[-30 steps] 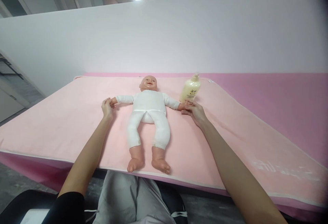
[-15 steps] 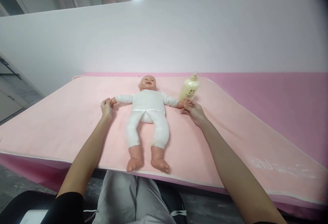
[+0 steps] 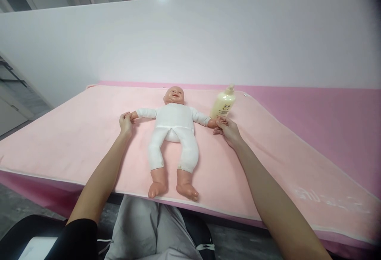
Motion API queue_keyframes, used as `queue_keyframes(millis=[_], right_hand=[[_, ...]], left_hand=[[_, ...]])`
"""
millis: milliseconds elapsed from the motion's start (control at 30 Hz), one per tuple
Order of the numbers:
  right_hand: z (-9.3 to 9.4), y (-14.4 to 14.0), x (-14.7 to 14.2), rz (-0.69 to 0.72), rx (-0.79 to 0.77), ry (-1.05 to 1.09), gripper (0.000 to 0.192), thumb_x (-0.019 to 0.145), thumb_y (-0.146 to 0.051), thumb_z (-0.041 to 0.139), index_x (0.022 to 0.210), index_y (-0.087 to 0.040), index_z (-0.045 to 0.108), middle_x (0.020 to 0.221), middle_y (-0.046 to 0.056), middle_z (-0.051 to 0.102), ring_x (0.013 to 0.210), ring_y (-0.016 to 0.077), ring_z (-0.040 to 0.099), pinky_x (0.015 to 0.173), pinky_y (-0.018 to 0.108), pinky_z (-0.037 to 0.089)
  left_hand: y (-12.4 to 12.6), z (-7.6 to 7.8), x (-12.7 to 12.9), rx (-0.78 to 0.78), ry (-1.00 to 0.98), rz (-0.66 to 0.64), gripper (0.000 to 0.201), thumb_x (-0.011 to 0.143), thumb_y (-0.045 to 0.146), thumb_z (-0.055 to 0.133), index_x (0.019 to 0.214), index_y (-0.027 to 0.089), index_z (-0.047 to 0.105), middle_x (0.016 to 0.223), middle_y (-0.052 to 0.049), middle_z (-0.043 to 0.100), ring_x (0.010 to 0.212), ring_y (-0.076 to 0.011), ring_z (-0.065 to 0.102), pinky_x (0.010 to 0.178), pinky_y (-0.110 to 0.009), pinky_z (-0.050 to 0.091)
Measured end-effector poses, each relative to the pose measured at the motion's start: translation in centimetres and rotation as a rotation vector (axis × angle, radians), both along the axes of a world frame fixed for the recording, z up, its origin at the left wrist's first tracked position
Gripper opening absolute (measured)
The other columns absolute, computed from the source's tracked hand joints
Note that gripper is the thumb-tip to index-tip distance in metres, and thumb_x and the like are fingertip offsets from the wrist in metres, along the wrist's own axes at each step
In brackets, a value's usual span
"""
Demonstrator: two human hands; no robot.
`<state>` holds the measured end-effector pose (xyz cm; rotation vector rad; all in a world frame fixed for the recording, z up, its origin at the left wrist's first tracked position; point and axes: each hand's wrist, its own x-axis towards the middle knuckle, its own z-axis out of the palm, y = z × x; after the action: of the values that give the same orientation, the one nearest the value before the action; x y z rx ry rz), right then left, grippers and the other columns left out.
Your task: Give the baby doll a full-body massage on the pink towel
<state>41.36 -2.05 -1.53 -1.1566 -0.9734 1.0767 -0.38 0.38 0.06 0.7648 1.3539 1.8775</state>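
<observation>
While our left hand and right hand each pinch a hand of the supine doll, the lotion bottle just beyond our right fingertips could topple if nudged.

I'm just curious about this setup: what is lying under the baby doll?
A pale pink mat lies under the doll, spread over a darker pink table. The part of the mat right beneath the doll's back is covered, so anything there cannot be seen.
</observation>
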Motion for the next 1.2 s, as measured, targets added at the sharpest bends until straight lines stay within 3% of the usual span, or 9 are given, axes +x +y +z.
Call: queue_keyframes(millis=[167,467,800,1200], right_hand=[[0.32,-0.22,-0.28,-0.022,-0.009,-0.011,0.017,0.077,-0.018,0.065,0.091,-0.012,0.056,0.071,0.000,0.054,0.046,0.0088,0.055,0.044,0.024,0.056],[0.16,-0.10,-0.26,-0.019,-0.008,-0.041,0.025,0.078,-0.032,0.065,0.091,-0.013,0.057,0.066,0.001,0.058,0.044,0.0113,0.055,0.037,0.024,0.051],[0.53,-0.39,-0.76,-0.019,-0.012,-0.100,0.033,0.080,-0.045,0.062,0.077,-0.014,0.052,0.049,-0.001,0.050,0.034,0.0133,0.049,0.028,0.023,0.041],[0.78,-0.64,-0.70,-0.076,-0.018,-0.038,0.024,0.074,-0.026,0.071,0.090,-0.011,0.061,0.080,0.004,0.061,0.039,0.0088,0.053,0.036,0.024,0.051]], left_hand=[[-0.19,0.10,0.15,-0.017,0.035,0.011,0.007,0.081,0.020,0.048,0.085,0.015,0.052,0.067,0.002,0.055,0.042,-0.0070,0.050,0.044,-0.020,0.043],[-0.30,0.05,0.49,0.002,0.103,-0.011,0.013,0.080,0.021,0.038,0.083,0.017,0.051,0.066,0.001,0.055,0.038,-0.0091,0.048,0.042,-0.023,0.042],[-0.75,0.59,0.50,0.009,0.028,-0.067,0.024,0.064,0.016,0.049,0.088,0.016,0.052,0.067,0.000,0.054,0.047,-0.0105,0.050,0.048,-0.024,0.043],[-0.60,0.40,0.45,-0.006,0.070,-0.043,0.028,0.067,0.016,0.049,0.094,0.016,0.052,0.075,-0.002,0.055,0.052,-0.0102,0.052,0.050,-0.024,0.045]])
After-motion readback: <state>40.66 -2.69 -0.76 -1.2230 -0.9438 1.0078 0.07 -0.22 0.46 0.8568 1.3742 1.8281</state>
